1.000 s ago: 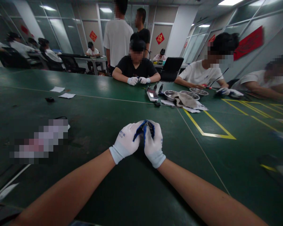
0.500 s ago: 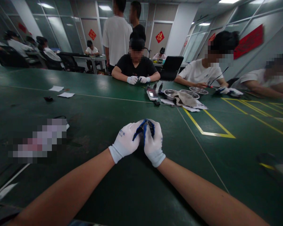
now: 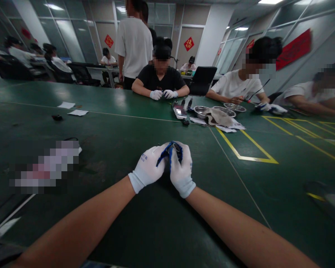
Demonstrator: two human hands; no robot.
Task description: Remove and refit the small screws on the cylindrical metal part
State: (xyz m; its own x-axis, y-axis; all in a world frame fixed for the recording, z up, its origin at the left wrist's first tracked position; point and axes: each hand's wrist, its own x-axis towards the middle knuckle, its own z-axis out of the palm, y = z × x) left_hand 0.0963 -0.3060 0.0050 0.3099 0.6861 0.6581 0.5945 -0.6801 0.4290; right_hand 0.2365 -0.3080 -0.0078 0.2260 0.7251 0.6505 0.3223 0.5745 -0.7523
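Both my hands wear white knit gloves with blue palms and meet above the green table [image 3: 145, 230]. My left hand [image 3: 150, 163] is closed, its fingertips pressed against the right hand's. My right hand [image 3: 182, 167] is curled around a small dark object with a shiny metal ring-like edge [image 3: 176, 147]. Fingers and glove hide most of that object, so its kind cannot be made out. Whether the left fingers also grip it is hard to see, though they touch at the same spot.
At left lies a blurred-out pale item [image 3: 56, 160], with a small black part [image 3: 57, 117] and white paper slips [image 3: 78, 112] beyond. Metal bowls [image 3: 201, 111] and a grey cloth [image 3: 219, 117] sit ahead. Yellow tape [image 3: 257, 160] marks the right side. Co-workers sit across the table.
My hands stay almost still, holding the same small object. In the background, a standing person in a white shirt has shifted left.
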